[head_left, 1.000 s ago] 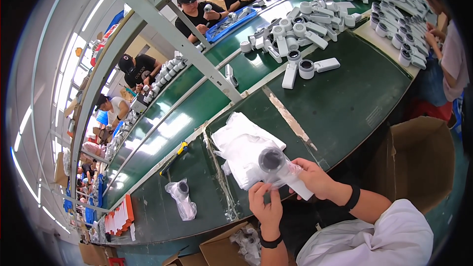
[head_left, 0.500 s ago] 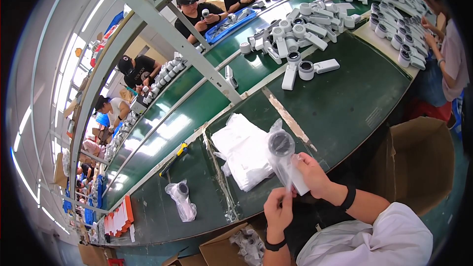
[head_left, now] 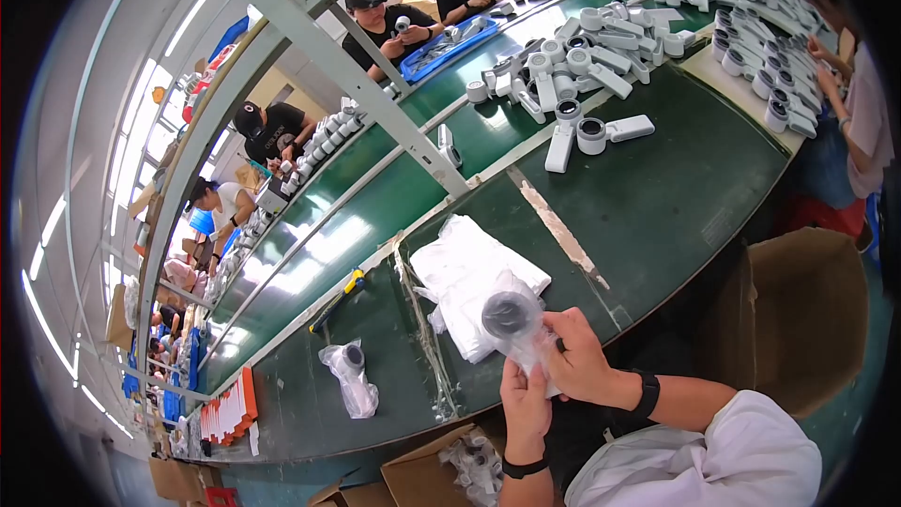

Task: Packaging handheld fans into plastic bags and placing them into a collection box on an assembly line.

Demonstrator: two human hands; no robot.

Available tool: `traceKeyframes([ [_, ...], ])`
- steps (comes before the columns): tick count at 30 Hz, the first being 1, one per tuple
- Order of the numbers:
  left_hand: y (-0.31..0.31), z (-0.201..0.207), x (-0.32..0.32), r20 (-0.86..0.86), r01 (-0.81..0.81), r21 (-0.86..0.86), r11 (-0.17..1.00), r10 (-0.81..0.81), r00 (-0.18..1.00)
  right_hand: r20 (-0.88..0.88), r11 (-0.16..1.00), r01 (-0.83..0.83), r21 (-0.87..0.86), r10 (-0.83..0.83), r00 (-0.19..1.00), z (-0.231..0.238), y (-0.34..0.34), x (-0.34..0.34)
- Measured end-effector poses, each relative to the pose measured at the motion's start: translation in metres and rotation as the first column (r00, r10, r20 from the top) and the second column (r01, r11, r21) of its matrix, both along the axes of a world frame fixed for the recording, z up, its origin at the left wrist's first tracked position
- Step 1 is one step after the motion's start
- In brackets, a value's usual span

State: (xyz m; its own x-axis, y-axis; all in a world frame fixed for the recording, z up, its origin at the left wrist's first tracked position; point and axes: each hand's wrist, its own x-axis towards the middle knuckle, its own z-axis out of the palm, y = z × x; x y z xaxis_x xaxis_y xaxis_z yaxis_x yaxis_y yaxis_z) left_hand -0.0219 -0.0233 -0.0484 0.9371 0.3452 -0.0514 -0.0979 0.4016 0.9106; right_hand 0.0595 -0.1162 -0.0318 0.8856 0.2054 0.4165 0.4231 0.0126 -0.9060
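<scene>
Both forearms rise from the lower edge toward the near rim of the green worktop [head_left: 657,216]. The left hand [head_left: 526,404], with a dark band on its wrist, points upward with its fingers curled closed. The right hand [head_left: 577,357], a black band at its wrist, sits just beside it, fingers bent inward in a grasp.

The handle of the white round-headed device in its clear plastic bag [head_left: 514,324] is hidden behind the right hand [head_left: 577,357] and left hand [head_left: 526,408]. The brown cardboard box of bagged parts [head_left: 450,474], bottom centre, is cut off by the frame's lower edge. At the far left, the small items on the distant green benches [head_left: 235,253] are too tiny to tell.
</scene>
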Motion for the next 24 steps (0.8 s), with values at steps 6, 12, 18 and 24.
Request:
traceKeyframes([
  [6, 0.029, 0.009, -0.009, 0.079, -0.120, -0.232, 0.965, 0.142, 0.987, 0.181, 0.998, -0.040, -0.041, 0.047, 0.982, 0.000, -0.004, 0.006],
  [12, 0.072, 0.006, -0.045, 0.115, -0.351, -0.064, 0.934, 0.356, 0.927, 0.279, 0.956, -0.227, -0.185, 0.272, 0.921, -0.012, -0.006, 0.003],
  [18, 0.168, 0.030, -0.103, 0.175, -0.808, 0.520, 0.278, 0.891, 0.419, -0.119, 0.904, -0.348, -0.248, 0.328, 0.937, -0.031, -0.018, 0.020],
  [24, 0.310, -0.013, -0.161, 0.206, -0.593, 0.804, -0.046, 0.957, 0.205, -0.231, 0.923, -0.376, -0.085, 0.349, 0.908, -0.033, -0.020, 0.019],
])
